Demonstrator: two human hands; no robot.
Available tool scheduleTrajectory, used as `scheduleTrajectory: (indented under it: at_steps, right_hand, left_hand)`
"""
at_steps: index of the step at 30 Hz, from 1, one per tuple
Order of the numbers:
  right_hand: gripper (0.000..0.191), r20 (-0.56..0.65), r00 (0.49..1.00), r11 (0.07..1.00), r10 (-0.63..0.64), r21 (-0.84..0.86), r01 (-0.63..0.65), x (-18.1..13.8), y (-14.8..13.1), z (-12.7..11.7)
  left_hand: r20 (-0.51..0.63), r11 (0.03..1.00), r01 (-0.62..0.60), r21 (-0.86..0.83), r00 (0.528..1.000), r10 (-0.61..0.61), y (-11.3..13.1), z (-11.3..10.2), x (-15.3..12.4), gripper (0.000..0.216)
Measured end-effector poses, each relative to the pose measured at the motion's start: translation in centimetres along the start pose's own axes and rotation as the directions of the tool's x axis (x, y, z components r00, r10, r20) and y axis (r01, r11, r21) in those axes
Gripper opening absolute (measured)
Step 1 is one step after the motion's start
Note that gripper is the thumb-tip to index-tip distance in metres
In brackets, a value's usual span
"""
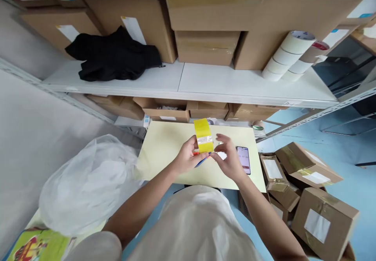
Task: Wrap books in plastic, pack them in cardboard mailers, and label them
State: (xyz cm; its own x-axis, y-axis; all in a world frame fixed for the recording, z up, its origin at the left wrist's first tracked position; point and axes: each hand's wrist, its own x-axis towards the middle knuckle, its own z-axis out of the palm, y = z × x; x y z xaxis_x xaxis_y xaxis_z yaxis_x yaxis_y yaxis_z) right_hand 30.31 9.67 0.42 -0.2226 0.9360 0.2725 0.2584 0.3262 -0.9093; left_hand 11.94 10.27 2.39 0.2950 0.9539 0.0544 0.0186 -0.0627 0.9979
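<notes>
1. The yellow strip [202, 127] is held above the middle of the tabletop [164, 147], between the two hands. A silvery label [205, 140] is borne across it.
2. The left hand [186, 156] is closed on the strip's lower left part, the thumb laid along the bottom.
3. The right hand [229, 157] is held partly open, fingers loosely curled, with the thumb tip near the strip's lower right corner. Whether anything is gripped by it cannot be told.
4. A blue piece [201, 162] is seen just below the strip, by the left thumb; its full form is hidden.
5. A lit phone [243, 160] is placed on the tabletop, just beyond the right hand on its right.
6. On the shelf [205, 80] above, a black cloth [117, 55] and tape rolls [283, 55] are noted.
</notes>
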Motion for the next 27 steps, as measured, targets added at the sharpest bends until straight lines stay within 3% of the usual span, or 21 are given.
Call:
scheduleTrajectory:
  at_steps: [2, 4, 6, 10, 17, 27]
  right_hand:
    - [0.069, -0.009, 1.000, 0.987, -0.027, -0.160, 0.025, -1.1, -1.5, 1.1]
    - [0.088, 0.104, 0.991, 0.945, -0.084, -0.308, 0.113, -1.4, -3.4, 2.2]
    - [0.094, 0.238, 0.963, 0.878, -0.122, -0.427, 0.217, -1.3, -5.3, 3.4]
    - [0.087, 0.277, 0.947, 0.753, -0.160, -0.586, 0.298, -1.7, -7.6, 5.7]
    - [0.078, 0.112, 0.950, 0.644, -0.292, -0.712, 0.281, -5.3, -7.5, 7.2]
    - [0.067, 0.041, 0.938, 0.602, -0.345, -0.757, 0.254, -8.4, -6.1, 7.6]
  left_hand:
    - [0.014, 0.999, 0.047, 0.017, 0.999, -0.047, -0.6, -1.6, -3.0, 0.045]
    - [0.057, 0.996, 0.033, 0.088, 0.998, -0.038, -1.1, -2.9, -5.2, 0.044]
    - [0.109, 0.982, -0.016, 0.188, 0.994, -0.005, -1.3, -3.8, -6.7, 0.044]
    - [0.142, 0.922, -0.087, 0.376, 0.989, 0.036, -1.7, -4.4, -8.6, 0.034]
    - [0.202, 0.866, -0.162, 0.472, 0.977, 0.073, -1.9, -4.5, -9.9, 0.027]
    - [0.189, 0.938, -0.016, 0.347, 0.981, -0.054, -1.0, -3.6, -10.6, 0.038]
